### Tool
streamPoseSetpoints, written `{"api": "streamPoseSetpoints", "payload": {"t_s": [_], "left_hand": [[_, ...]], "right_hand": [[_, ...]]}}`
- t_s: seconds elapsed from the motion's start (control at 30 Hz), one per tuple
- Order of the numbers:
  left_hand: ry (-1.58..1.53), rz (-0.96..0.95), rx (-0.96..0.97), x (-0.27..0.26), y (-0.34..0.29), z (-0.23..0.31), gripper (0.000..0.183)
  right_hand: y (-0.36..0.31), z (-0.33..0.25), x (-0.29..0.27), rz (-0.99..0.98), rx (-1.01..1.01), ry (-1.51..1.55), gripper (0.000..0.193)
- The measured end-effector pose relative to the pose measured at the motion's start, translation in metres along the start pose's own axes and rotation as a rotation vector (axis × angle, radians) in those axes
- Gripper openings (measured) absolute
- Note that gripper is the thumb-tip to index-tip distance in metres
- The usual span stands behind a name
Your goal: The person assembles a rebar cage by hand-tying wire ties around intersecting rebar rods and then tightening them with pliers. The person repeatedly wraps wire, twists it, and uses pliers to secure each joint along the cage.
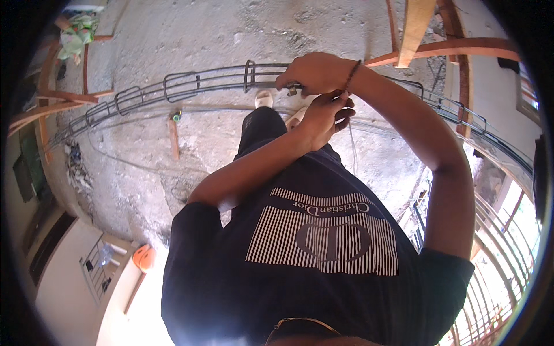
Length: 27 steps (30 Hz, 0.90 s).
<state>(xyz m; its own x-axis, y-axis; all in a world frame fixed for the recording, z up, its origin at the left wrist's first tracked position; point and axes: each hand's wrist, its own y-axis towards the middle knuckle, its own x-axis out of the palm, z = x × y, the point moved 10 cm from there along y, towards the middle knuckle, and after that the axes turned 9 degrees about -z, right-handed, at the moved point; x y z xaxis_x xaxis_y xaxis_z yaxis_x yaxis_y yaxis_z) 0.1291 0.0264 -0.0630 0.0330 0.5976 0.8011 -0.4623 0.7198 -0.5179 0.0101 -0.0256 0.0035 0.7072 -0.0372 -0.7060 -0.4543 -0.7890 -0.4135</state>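
Both hands meet at the rebar cage (190, 83): right hand (314, 72) clenches it, left hand (323, 118) seemingly pinches thin wire (351, 144).

Rebar cage (173, 85): long assembly of dark steel bars ringed by rectangular stirrups set at intervals. Lies horizontally at about waist height, spanning the view left to right. Thin tie wire (351, 147): pale strand hanging down below the cage near mid-span.
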Motion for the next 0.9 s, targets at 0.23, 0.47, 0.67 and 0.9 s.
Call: {"api": "streamPoseSetpoints", "payload": {"t_s": [0.23, 0.47, 0.67, 0.9], "left_hand": [[0.104, -0.088, -0.071, 0.003, 0.005, 0.008, 0.017], [0.285, -0.177, -0.164, 0.005, 0.011, 0.014, 0.023], [0.326, -0.244, -0.100, 0.012, 0.015, 0.023, 0.025], [0.340, -0.289, -0.088, 0.014, 0.020, 0.028, 0.022]], "right_hand": [[-0.046, -0.008, -0.072, 0.316, -0.049, 0.299, 0.029], [-0.213, 0.013, -0.133, 1.356, -0.516, 1.620, 0.042], [-0.236, 0.017, -0.069, 1.363, -0.341, 1.964, 0.027], [-0.208, -0.055, 0.062, 0.695, 0.548, 2.198, 0.033]]}}
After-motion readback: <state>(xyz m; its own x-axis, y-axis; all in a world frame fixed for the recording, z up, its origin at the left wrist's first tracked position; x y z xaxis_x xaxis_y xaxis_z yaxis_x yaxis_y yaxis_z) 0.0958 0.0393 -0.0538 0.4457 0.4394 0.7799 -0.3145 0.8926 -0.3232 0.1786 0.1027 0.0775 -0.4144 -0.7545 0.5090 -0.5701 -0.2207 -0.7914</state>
